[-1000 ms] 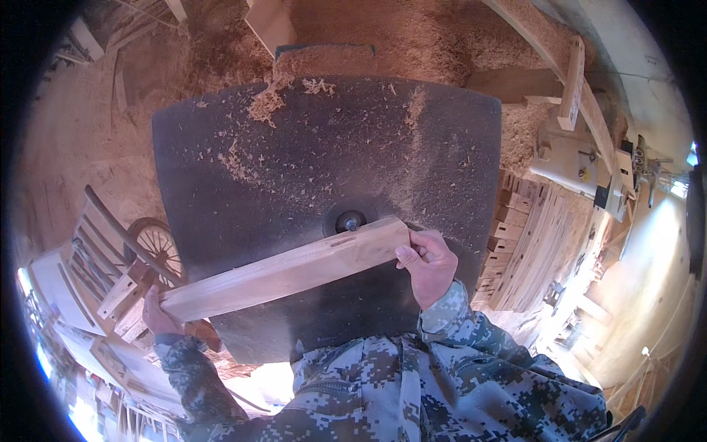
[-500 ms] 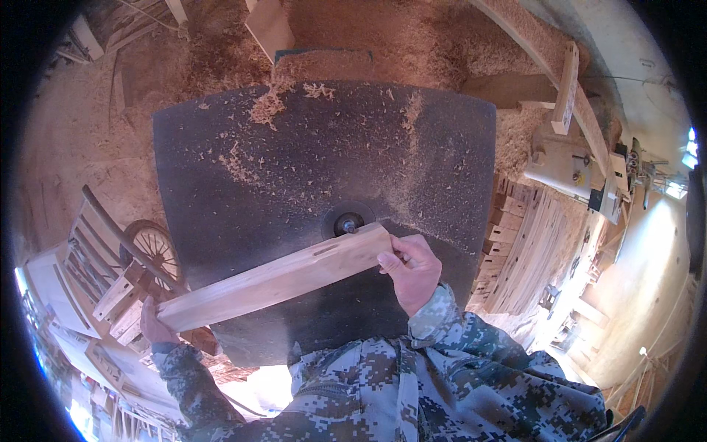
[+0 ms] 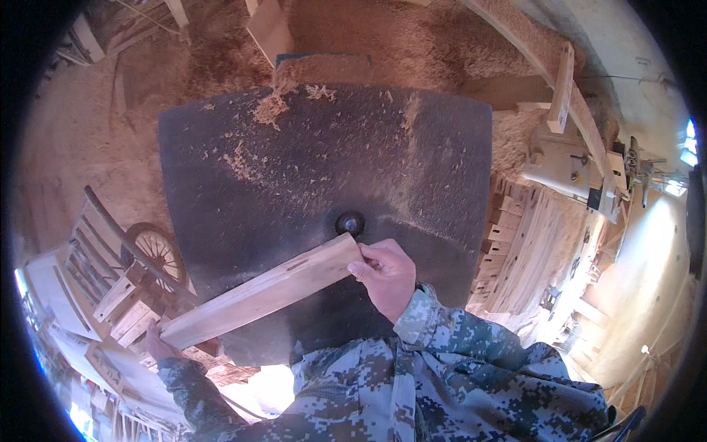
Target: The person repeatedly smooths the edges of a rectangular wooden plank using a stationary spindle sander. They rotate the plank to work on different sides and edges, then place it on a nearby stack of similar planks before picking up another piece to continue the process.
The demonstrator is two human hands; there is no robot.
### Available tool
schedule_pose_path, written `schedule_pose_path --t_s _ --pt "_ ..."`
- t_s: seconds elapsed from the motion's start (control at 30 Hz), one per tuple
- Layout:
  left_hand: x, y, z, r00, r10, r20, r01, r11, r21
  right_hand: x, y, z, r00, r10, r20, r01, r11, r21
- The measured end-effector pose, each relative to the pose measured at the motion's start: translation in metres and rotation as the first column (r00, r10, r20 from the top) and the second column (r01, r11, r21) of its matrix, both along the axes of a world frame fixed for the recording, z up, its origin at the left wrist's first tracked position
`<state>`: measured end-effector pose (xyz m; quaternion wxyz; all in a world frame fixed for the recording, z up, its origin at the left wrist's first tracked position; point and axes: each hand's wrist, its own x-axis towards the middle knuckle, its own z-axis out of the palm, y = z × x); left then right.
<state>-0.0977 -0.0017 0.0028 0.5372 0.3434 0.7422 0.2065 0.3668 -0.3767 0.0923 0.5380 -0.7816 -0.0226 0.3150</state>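
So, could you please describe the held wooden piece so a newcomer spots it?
Find the big dark tabletop. A pale wooden piece slants over its near left edge, one end near the round spindle. Unlike the stacked timber at right, left hand and right hand hold it.

Jacket (image 3: 350, 376), mine: camouflage cloth, pixelated print of small square-edged patches in pale grey, blue-grey and near-black. Right sleeve (image 3: 471, 335): starts at the wrist behind my right fingers (image 3: 381, 255); roomy, creased, with a paler-looking cuff (image 3: 414, 313) at the end nearest them; fabric widens farther back from the fingers. Left sleeve (image 3: 197, 398): starts at the wrist behind my left fingers (image 3: 152, 330); matching print, darker in tone. Jacket front: below and between both sets of fingers; pale lengthwise strip (image 3: 402, 394), blocky patches either side. Right hand (image 3: 392, 278), left hand (image 3: 159, 346): bare.
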Motion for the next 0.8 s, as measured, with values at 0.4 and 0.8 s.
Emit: schedule_pose_path --t_s 0.4,0.8 --pt "-0.033 -0.027 0.058 0.638 -0.240 0.732 -0.047 0.936 0.348 -0.006 -0.033 0.003 0.958 0.134 -0.253 -0.128 0.991 0.040" --pt "0.101 -0.086 0.115 0.465 0.232 0.854 -0.497 0.867 0.035 -0.048 -0.089 0.041 0.955 0.104 -0.277 0.059 0.851 0.522"
